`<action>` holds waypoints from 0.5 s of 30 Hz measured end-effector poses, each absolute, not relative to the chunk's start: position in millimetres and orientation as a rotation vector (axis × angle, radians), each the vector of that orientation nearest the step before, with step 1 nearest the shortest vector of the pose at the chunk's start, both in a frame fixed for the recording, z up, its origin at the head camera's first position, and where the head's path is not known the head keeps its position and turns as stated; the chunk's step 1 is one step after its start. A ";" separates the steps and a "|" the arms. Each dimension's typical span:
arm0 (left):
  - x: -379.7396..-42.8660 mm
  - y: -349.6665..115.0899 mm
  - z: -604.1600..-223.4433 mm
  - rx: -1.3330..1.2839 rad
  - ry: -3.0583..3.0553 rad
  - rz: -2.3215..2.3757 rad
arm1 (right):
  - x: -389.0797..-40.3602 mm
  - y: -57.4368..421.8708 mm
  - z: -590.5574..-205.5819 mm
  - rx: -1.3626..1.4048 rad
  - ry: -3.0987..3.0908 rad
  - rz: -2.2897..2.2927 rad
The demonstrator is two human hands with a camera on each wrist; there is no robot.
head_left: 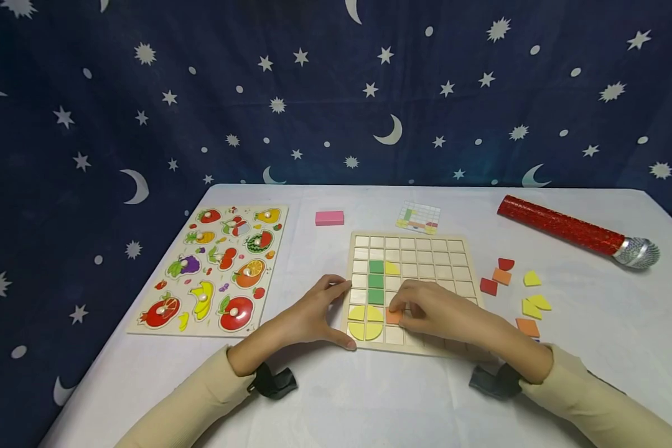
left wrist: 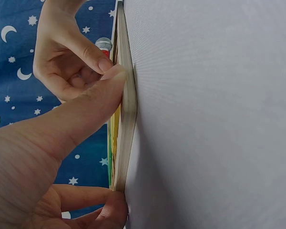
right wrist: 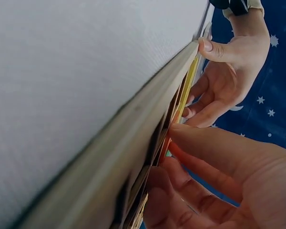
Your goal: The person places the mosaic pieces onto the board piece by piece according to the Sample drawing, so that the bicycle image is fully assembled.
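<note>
My right hand [head_left: 434, 309] is over the wooden grid board [head_left: 429, 256], pinching an orange square tile [head_left: 392, 316] between thumb and fingertips at a cell right of the yellow pieces. The thumb and fingers of my left hand [head_left: 312, 315] span the board's near left corner and touch its edges. In the left wrist view the left thumb presses on the board's corner [left wrist: 129, 102]. Three green tiles [head_left: 376, 281] form a column on the grid, with a yellow piece [head_left: 392, 268] beside the top one. Several yellow quarter-round pieces [head_left: 365, 322] make a circle at lower left.
Loose red, orange and yellow pieces [head_left: 529, 308] lie right of the board, some near my right forearm. Behind the board are a pattern card [head_left: 419, 217] and a pink block [head_left: 329, 218]. A fruit puzzle [head_left: 210, 270] lies left, a red toy microphone [head_left: 571, 229] at back right.
</note>
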State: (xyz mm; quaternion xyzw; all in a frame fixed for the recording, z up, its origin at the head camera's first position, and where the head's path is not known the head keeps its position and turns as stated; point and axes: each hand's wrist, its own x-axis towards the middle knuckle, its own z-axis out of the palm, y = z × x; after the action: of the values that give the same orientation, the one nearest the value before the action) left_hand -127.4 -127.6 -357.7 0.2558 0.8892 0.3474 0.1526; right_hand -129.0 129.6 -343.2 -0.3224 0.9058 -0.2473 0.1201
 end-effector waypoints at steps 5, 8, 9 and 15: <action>-128.0 -127.2 -357.8 0.726 2.549 0.994 | -128.7 128.1 -342.8 -0.951 2.647 -0.725; -128.1 -127.1 -358.0 0.726 2.548 0.998 | -128.6 128.3 -342.8 -0.946 2.647 -0.721; -128.1 -127.1 -358.2 0.728 2.549 0.998 | -128.6 128.9 -343.1 -0.943 2.644 -0.723; -127.8 -127.4 -358.4 0.735 2.551 0.998 | -128.3 134.8 -342.0 -0.915 2.645 -0.759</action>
State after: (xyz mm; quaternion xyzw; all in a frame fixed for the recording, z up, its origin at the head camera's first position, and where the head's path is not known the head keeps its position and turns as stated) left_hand -127.8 -127.4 -358.4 0.2561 0.8890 0.3478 0.1522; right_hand -128.3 134.8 -342.0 -0.3132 0.9054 -0.2598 0.1208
